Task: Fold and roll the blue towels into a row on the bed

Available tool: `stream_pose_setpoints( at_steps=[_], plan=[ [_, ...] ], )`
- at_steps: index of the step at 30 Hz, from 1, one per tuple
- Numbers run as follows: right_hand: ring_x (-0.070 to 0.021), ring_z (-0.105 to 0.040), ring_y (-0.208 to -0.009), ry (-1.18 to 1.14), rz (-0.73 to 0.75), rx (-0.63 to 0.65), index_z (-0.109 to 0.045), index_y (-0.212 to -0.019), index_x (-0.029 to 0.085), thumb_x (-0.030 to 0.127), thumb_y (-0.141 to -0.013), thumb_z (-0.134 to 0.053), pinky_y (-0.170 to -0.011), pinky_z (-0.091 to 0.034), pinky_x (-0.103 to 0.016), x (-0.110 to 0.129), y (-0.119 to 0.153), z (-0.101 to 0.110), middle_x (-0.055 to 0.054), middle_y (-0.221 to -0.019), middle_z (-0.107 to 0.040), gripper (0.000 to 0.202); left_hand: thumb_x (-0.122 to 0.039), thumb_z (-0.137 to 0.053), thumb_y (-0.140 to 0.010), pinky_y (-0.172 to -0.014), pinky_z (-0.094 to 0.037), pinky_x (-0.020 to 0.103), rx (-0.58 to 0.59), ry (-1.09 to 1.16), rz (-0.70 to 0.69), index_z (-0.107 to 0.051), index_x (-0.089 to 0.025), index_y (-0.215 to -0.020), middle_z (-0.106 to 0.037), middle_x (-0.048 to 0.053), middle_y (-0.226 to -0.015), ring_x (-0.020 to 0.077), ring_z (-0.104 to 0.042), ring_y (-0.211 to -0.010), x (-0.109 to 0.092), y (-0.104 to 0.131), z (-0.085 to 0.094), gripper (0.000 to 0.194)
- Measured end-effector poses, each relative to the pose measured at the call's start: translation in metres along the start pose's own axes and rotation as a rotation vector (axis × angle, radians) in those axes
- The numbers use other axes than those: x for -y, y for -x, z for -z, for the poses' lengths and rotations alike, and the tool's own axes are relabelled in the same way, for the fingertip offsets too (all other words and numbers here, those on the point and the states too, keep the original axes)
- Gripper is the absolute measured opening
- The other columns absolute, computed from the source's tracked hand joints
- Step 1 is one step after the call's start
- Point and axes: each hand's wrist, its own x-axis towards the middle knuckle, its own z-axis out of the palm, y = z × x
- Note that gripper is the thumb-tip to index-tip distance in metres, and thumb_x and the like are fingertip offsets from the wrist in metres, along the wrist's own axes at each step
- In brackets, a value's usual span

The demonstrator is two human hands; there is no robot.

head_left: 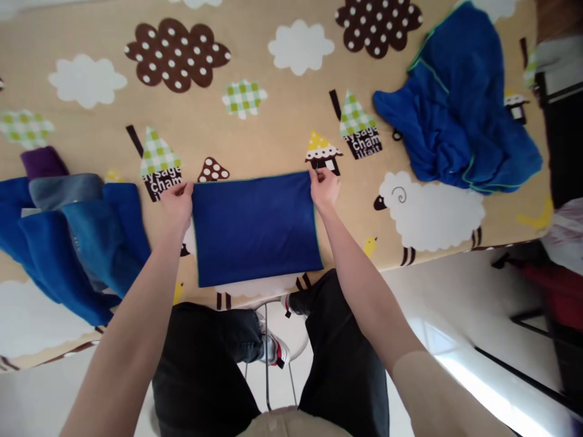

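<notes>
One broad worktop fills the upper part of the frame, dressed in tan fabric printed with sheep, clouds and little houses. Over at the upper right, a big blue heap, green-edged, rumpled and well apart from the hands. Down the left side, the cloth pile, blues and grey-blue overlapping loosely, with the left forearm crossing its near side in this view; whether they touch, I can't tell. That's a risk: an elbow swinging outward could snag the pile and drag it askew.

Centre of the frame, the towel! Dark blue, thin green edging, laid out nearly flat, its lower edge close to the worktop's front edge. Pull it much nearer and that side could droop over and tug the rest crooked. The left hand has its fingers pinched on the upper left corner; the right hand pinches the upper right one. Uneven tension is the danger here: one side pulled harder could skew the shape, and a loose pinch could let a corner slip and crease. Smallest of the lot, a purple cloth at the left, tucked against the pile's top.
</notes>
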Motion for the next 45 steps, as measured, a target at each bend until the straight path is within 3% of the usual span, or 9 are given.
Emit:
stream_pose_setpoints(
  at_steps=[8, 14, 22, 25, 28, 34, 38, 41, 45],
  plan=[
    [-0.0285, -0.059, -0.114, 0.107, 0.044, 0.123, -0.06, -0.111, 0.019, 0.052, -0.094, -0.054, -0.099, -0.048, -0.049, -0.004, -0.007, -0.003, -0.015, -0.12, -0.055, 0.038, -0.03, -0.076, -0.078, -0.104, -0.045, 0.039, 0.296, -0.412, -0.199, -0.072, -0.014, -0.103, -0.068, 0.007, -0.096, 0.025, -0.064, -0.1, -0.022, -0.018, 0.022, 0.03],
    [-0.0274, -0.062, -0.107, 0.009, 0.125, 0.242, -0.06, -0.111, 0.018, 0.052, -0.088, -0.063, -0.1, -0.048, -0.053, -0.017, -0.023, 0.004, -0.012, -0.104, -0.062, 0.042, -0.033, -0.078, -0.079, -0.101, -0.041, 0.048, 0.587, -0.48, -0.162, -0.067, 0.005, -0.099, -0.065, 0.007, -0.083, 0.0217, -0.063, -0.091, -0.023, -0.041, 0.037, 0.045],
    [-0.0288, -0.064, -0.111, -0.002, 0.243, 0.136, -0.054, -0.124, 0.017, 0.051, -0.102, -0.04, -0.102, -0.046, -0.058, 0.002, -0.033, 0.0, -0.014, -0.109, -0.064, 0.043, -0.021, -0.067, -0.089, -0.101, -0.041, 0.051, 0.322, -0.323, -0.154, -0.056, 0.01, -0.119, -0.063, 0.01, -0.099, 0.022, -0.061, -0.102, -0.012, -0.051, 0.041, 0.044],
    [-0.0307, -0.056, -0.126, 0.071, 0.254, 0.022, -0.051, -0.132, 0.017, 0.045, -0.105, -0.031, -0.111, -0.038, -0.06, 0.031, -0.011, 0.0, -0.017, -0.126, -0.059, 0.043, -0.024, -0.061, -0.094, -0.109, -0.038, 0.053, 0.14, -0.301, -0.193, -0.051, 0.003, -0.129, -0.062, 0.017, -0.12, 0.0275, -0.058, -0.117, -0.022, -0.024, 0.034, 0.045],
    [-0.0335, -0.035, -0.146, 0.136, 0.331, 0.023, -0.042, -0.146, 0.02, 0.047, -0.105, -0.027, -0.119, -0.025, -0.064, 0.061, 0.03, -0.005, -0.017, -0.151, -0.044, 0.051, -0.031, -0.061, -0.093, -0.123, -0.018, 0.056, 0.024, -0.355, -0.369, -0.047, -0.009, -0.141, -0.043, 0.019, -0.151, 0.0347, -0.033, -0.145, -0.035, 0.021, 0.021, 0.055],
    [-0.0271, -0.01, -0.157, 0.2, 0.594, 0.456, -0.033, -0.157, 0.026, 0.055, -0.104, -0.028, -0.127, -0.007, -0.058, 0.08, 0.086, -0.036, -0.006, -0.167, -0.026, 0.061, -0.043, -0.049, -0.097, -0.129, 0.001, 0.051, 0.323, -0.275, -0.468, -0.042, -0.02, -0.152, -0.024, 0.008, -0.167, 0.0281, -0.007, -0.157, -0.024, 0.077, -0.007, 0.06],
    [-0.0272, -0.004, -0.158, 0.247, 0.563, 0.438, -0.027, -0.159, 0.019, 0.051, -0.105, -0.024, -0.126, -0.001, -0.059, 0.068, 0.086, -0.042, -0.008, -0.169, -0.015, 0.063, -0.041, -0.039, -0.1, -0.128, 0.001, 0.052, 0.311, -0.353, -0.526, -0.032, -0.015, -0.157, -0.015, 0.011, -0.169, 0.0267, -0.001, -0.158, -0.008, 0.108, -0.011, 0.063],
    [-0.029, 0.0, -0.157, 0.273, 0.569, 0.426, -0.022, -0.161, 0.015, 0.042, -0.106, -0.025, -0.125, 0.001, -0.061, 0.061, 0.101, -0.036, -0.01, -0.17, -0.009, 0.061, -0.037, -0.036, -0.101, -0.128, -0.003, 0.053, 0.457, -0.428, -0.704, -0.032, -0.015, -0.158, -0.017, 0.01, -0.169, 0.026, -0.003, -0.158, -0.002, 0.149, -0.012, 0.061],
    [-0.0245, -0.007, -0.157, 0.24, 0.846, 0.62, -0.022, -0.161, 0.021, 0.021, -0.101, -0.034, -0.128, -0.005, -0.057, 0.051, 0.148, -0.021, -0.007, -0.169, -0.015, 0.062, -0.033, -0.036, -0.101, -0.128, -0.007, 0.054, 0.614, -0.505, -0.865, -0.036, -0.016, -0.156, -0.023, 0.01, -0.167, 0.0269, -0.008, -0.157, 0.007, 0.205, -0.004, 0.058]
  ],
)
